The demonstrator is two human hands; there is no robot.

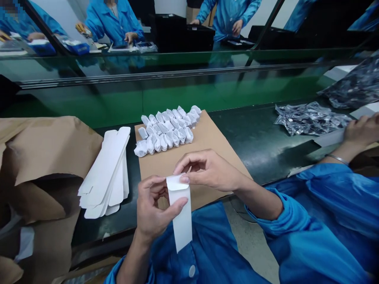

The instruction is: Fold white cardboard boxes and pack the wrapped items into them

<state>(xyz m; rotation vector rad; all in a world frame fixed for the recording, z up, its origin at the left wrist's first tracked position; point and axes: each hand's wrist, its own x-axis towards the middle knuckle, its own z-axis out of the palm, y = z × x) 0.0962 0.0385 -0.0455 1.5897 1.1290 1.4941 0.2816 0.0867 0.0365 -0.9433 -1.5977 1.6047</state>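
Pinching a white carton [182, 221] at its folded top, the right hand [211, 171] has its grip closed; the left hand [158, 213] clasps the side, thumb across the front. Slightly tilted, it's near a cardboard sheet [219, 154] bearing rows of white bundles [168, 130]. Flat white blanks [106, 173] lie left on the dark counter [251, 134].

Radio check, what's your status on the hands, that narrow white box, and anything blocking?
Left hand gripping narrow white box. Right hand pinching its top end. Nothing visibly blocking; flat white card pieces piled off left.
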